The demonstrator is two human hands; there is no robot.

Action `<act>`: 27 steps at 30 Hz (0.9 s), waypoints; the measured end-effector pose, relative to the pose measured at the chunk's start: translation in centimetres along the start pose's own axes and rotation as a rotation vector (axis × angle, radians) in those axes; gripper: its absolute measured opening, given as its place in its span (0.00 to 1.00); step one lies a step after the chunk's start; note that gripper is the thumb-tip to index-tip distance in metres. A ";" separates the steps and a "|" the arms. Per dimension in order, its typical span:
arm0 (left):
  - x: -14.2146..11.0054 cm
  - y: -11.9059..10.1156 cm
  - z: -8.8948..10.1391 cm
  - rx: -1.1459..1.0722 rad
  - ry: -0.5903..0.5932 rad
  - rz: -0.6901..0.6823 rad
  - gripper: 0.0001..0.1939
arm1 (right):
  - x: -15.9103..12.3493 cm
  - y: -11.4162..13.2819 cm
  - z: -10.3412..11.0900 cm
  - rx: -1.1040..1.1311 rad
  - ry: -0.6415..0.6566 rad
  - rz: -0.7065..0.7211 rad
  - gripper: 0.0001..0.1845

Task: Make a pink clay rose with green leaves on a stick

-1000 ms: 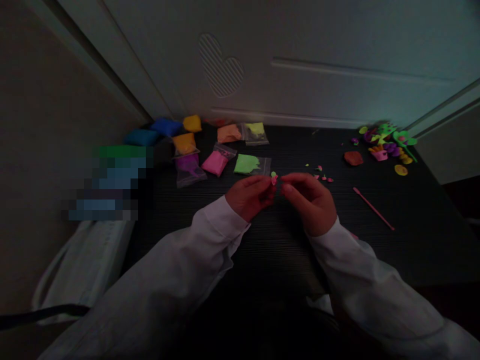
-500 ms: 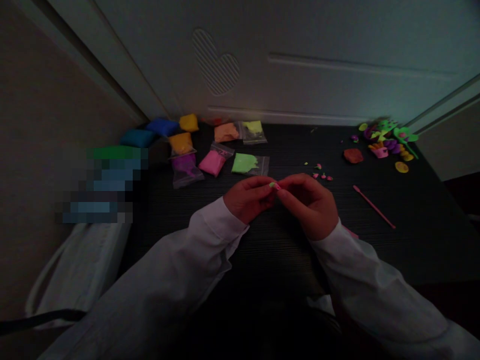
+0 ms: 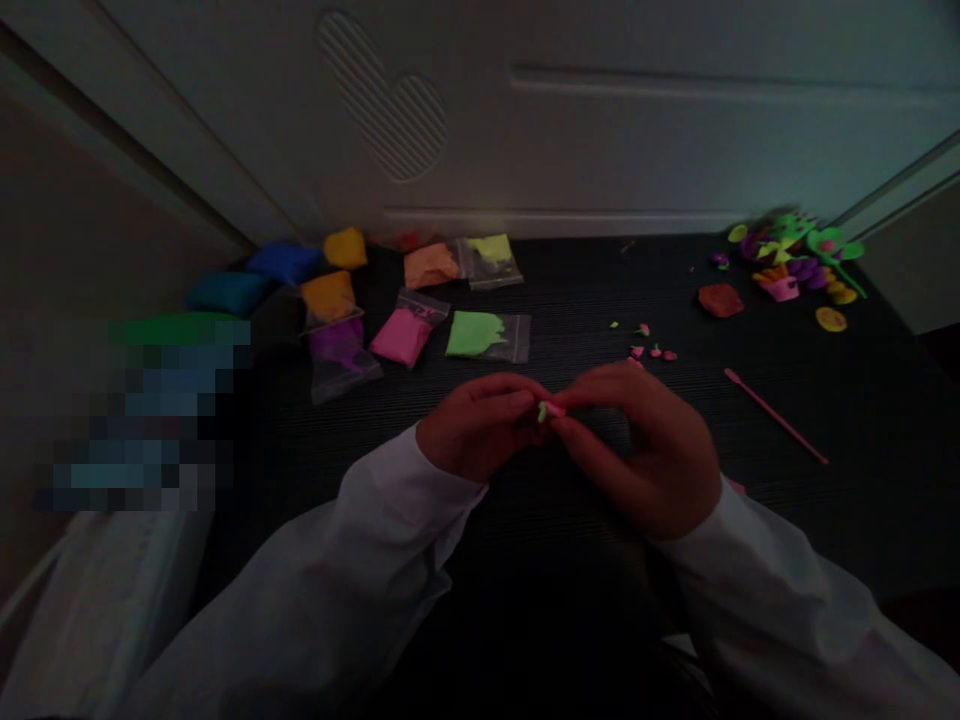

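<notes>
Between my two hands is a tiny pink and green clay piece [image 3: 553,410], its green bit towards the left. My left hand [image 3: 487,425] is closed, thumb and fingertips at the green end. At the pink end, the thumb and forefinger of my right hand [image 3: 649,445] are pinched together. Just beyond the right hand lie several small pink clay pieces with green tops [image 3: 655,351] and a small green scrap [image 3: 614,324]. A thin pink modelling tool [image 3: 780,415] rests on the dark table [image 3: 570,290] to the right.
Clay bags stand at the left and back: green [image 3: 474,333], pink [image 3: 403,333], purple [image 3: 339,345], orange [image 3: 431,265], yellow [image 3: 491,250] and blue [image 3: 285,262]. A reddish-brown lump [image 3: 720,299] lies near finished clay figures [image 3: 806,260]. A pale panel [image 3: 637,150] rises behind.
The view has shifted a little and come closer. Both hands have come lower in the picture, and the clay piece has turned, its green bit now pointing down on the left.
</notes>
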State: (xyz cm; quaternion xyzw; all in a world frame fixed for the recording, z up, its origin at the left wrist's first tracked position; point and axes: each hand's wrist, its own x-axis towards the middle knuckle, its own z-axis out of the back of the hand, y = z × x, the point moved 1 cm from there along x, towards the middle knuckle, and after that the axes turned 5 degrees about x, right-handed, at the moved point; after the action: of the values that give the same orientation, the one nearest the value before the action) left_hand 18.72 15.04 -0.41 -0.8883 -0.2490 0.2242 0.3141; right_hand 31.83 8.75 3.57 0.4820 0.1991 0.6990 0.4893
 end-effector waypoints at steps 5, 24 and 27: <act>0.0 0.0 0.1 0.009 -0.024 0.010 0.05 | -0.1 0.2 0.1 -0.086 0.012 0.040 0.09; 0.1 0.0 -0.1 0.029 0.012 -0.082 0.07 | -0.2 -0.1 0.1 0.013 -0.025 -0.037 0.10; 0.1 0.0 -0.1 0.041 0.003 -0.100 0.07 | -0.1 -0.1 0.1 0.031 -0.014 -0.048 0.10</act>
State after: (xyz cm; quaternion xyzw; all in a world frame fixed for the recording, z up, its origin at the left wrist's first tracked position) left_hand 18.86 15.07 -0.35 -0.8685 -0.2878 0.2120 0.3435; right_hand 31.93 8.68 3.48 0.4895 0.2181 0.6805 0.4998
